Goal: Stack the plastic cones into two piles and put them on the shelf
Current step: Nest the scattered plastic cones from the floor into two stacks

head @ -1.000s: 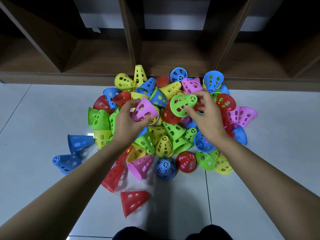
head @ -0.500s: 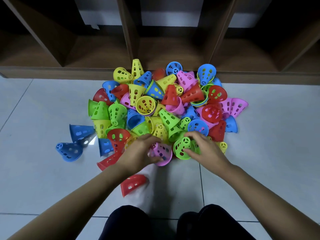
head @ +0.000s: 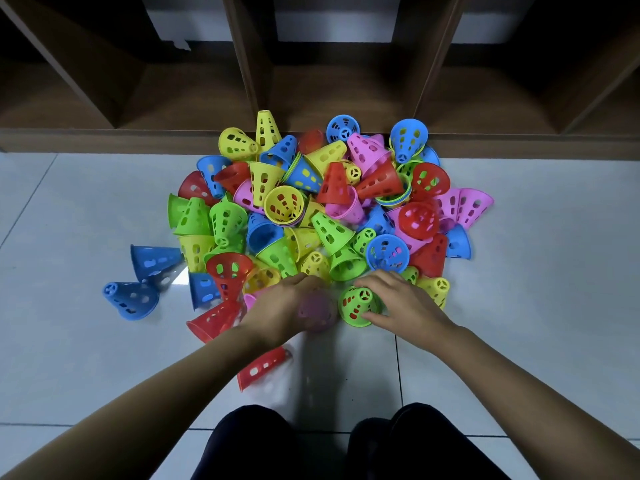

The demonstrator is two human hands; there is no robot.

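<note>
Two cones in hand: your left grip (head: 284, 306) clamps the pink cone (head: 319, 314), your right grip (head: 403, 303) pinches the green cone (head: 356, 305). Probably light, stiff plastic; hold near the wide rim.

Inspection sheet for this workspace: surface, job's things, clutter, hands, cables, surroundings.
Surface: glossy pale tiled floor.
Job's things: loose heap of plastic cones, five colours, against the shelf base; a few blue and red strays at left.
Clutter: nothing seen.
Hands: left hand grips a blurred pink cone; right hand holds a green cone, tip up.
Cables: nothing seen.
Surroundings: dark wooden shelf, white wall behind it, person's dark-clad knees below.
</note>
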